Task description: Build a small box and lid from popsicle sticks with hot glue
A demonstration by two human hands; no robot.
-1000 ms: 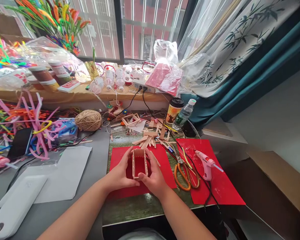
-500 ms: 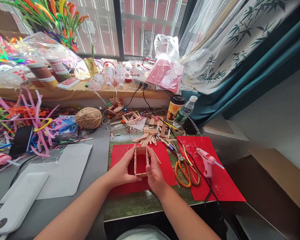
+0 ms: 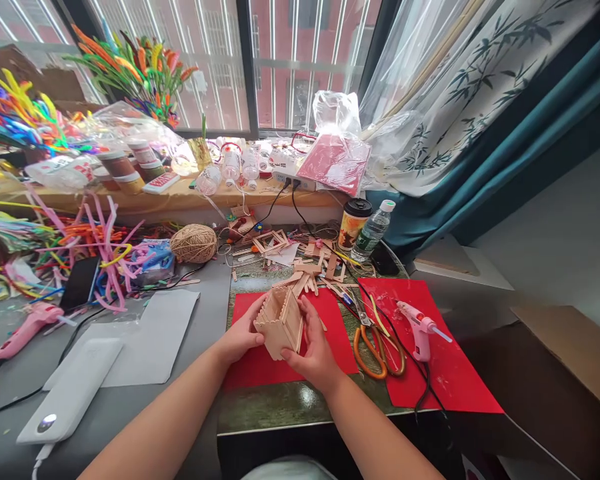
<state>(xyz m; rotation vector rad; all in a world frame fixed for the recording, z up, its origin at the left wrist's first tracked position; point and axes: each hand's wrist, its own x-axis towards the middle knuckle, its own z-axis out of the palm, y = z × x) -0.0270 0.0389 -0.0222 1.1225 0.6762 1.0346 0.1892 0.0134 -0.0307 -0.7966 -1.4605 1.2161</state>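
Stick box (image 3: 280, 321) clamped between left hand (image 3: 240, 339) and right hand (image 3: 316, 347), tilted, above red sheet (image 3: 275, 365) near table's front edge.

We see a grey counter (image 3: 200, 373): red sheets (image 3: 445, 373) at 3 o'clock carrying scissors (image 3: 377, 350) and glue gun (image 3: 420, 331); white paper (image 3: 150, 333) at 9; twine ball (image 3: 194, 243) at 11.

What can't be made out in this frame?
- Head view: inside and floor of the wooden stick box, hidden by its own tilted walls.
- Left hand fingers behind the box.
- Coffee cup print: too small.
- White device cable: cut off by the bottom edge.
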